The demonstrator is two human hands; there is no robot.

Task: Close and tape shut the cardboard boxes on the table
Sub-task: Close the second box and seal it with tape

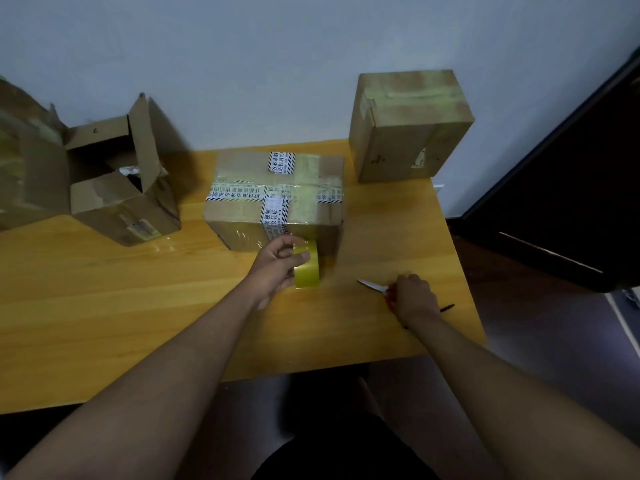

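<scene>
A yellow wooden counter [104,306] with a smooth, slightly glossy grain stands against a plain pale blue-grey wall [277,46]. To the right, past the counter's edge, is a dark door or cabinet panel [571,185] above a dim floor.

The left hand [277,268] grips a roll of yellowish clear tape [307,268], its fingers [301,258] curled over the roll's rim and through its core. The roll stands on edge on the counter, touching the near face of the middle box [277,199]. That box is closed, brown cardboard, crossed by shiny clear tape and by white strips printed with dark characters and striped edges.

The right hand [414,299] lies knuckles up, well to the right of the roll, fingers curled around the red handles of a pair of scissors [375,287]. The thin metal blades point left, toward the roll, and lie low on the counter.

At the left an open box [124,202] sits at an angle with its flaps standing up, creased and worn, a label on its near side; something dark shows inside but I cannot tell what. A larger cardboard shape [20,161] is cut off by the left edge. At the far right corner a tall box [405,129] stands closed, its top sealed with a band of yellowish tape.
</scene>
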